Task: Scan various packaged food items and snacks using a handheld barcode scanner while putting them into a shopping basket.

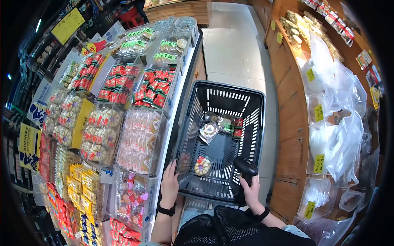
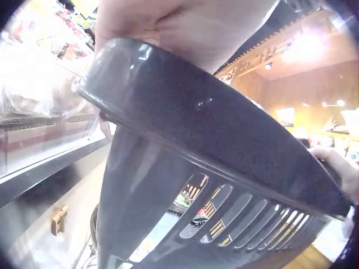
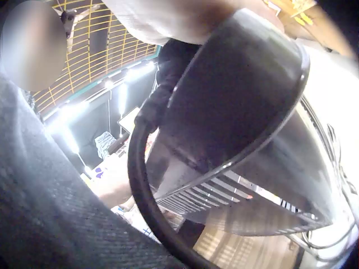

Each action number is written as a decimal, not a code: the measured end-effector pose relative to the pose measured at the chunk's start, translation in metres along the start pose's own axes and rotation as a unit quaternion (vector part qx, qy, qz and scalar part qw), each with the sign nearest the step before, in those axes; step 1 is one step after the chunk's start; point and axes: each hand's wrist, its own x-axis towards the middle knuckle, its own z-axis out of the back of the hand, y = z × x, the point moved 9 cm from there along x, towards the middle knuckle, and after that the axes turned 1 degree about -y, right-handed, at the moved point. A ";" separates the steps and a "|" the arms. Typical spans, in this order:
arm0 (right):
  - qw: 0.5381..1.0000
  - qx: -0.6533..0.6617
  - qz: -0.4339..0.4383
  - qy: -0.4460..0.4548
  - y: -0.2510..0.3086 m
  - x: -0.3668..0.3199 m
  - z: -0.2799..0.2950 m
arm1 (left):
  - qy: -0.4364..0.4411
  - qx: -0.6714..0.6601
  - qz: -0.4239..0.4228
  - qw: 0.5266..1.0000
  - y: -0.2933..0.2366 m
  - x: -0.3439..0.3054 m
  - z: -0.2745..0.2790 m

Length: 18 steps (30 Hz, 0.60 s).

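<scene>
In the head view a black shopping basket (image 1: 256, 96) with slotted walls stands in front of the person. The left hand (image 1: 169, 184) grips the rim near its left near corner; the left wrist view shows the wrist above the thick rim (image 2: 185, 101). At the near right corner the right hand (image 1: 251, 190) holds a black round-ended handle (image 1: 245, 166). Inside the basket lie a clear-wrapped round snack (image 1: 209, 130), a green-labelled pack (image 1: 226, 124), red packets (image 1: 238, 128) and a round flower-shaped pastry pack (image 1: 202, 166).
On the left a display counter carries clear bins of wrapped snacks (image 1: 154, 88) and yellow packets (image 1: 82, 184). Wooden cabinets (image 1: 287, 115) with clear bins and plastic bags (image 1: 336, 135) line the right. Pale floor tiles (image 1: 230, 45) run ahead between them.
</scene>
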 end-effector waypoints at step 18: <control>1.000 -0.025 -0.011 -0.002 0.008 0.022 0.009 | 0.121 -0.016 -0.179 0.976 -0.114 0.107 -0.052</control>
